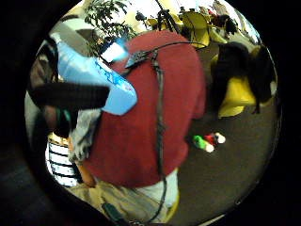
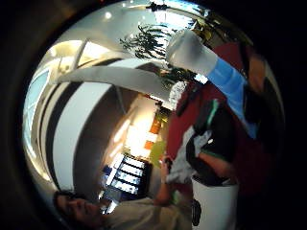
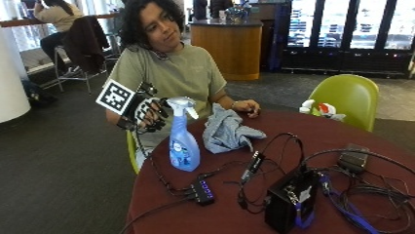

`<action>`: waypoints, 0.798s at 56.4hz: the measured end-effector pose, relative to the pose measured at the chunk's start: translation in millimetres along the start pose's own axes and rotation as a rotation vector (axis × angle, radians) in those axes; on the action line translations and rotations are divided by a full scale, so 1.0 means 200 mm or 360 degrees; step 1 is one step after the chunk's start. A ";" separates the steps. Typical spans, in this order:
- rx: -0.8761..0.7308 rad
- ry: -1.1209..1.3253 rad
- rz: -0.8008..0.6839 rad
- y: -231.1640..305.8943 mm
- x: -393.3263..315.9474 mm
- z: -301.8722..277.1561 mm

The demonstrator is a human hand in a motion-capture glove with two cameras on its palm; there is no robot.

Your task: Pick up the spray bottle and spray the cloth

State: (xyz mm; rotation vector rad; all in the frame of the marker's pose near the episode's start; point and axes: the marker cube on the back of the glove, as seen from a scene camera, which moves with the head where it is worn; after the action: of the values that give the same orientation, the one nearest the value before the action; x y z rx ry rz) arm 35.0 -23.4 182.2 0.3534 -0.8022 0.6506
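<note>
Bottle (image 3: pixel 183 141) stands upright on the table (image 3: pixel 363 141), near the edge closest to the person, white trigger head up top with the nozzle facing toward the cloth (image 3: pixel 225 130). Cloth lies crumpled just beside the bottle, further in on the table; the bare hand (image 3: pixel 248 107) rests at its far edge. Right hand (image 3: pixel 148 113) is at the bottle's neck from the side away from the cloth, fingers curled toward the neck and trigger head. From the outside view it is not clear whether they are closed round the neck or just short of it; the little-finger palm view has the bottle (image 1: pixel 101 77) large and close with a gloved finger (image 1: pixel 70 95) across it, the thumb-side view shows the bottle (image 2: pixel 211 72) close too, which suggests contact, so probably gripping. Step in hand looks like the grasp. To do it well: wrap the neck under the trigger head, index finger on the trigger, lift straight so the base clears the cables (image 3: pixel 214 187) lying just beside it, then aim the nozzle at the cloth before squeezing.
</note>
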 end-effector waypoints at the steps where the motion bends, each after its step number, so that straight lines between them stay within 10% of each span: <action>1: 0.0017 0.0039 -0.0021 0.01 0.00 -0.02; 45: -0.0393 0.1347 -0.0087 0.64 0.02 -0.44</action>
State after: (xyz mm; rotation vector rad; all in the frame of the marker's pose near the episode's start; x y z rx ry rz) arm 1.1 120.6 133.5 -0.1351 -0.0557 0.5687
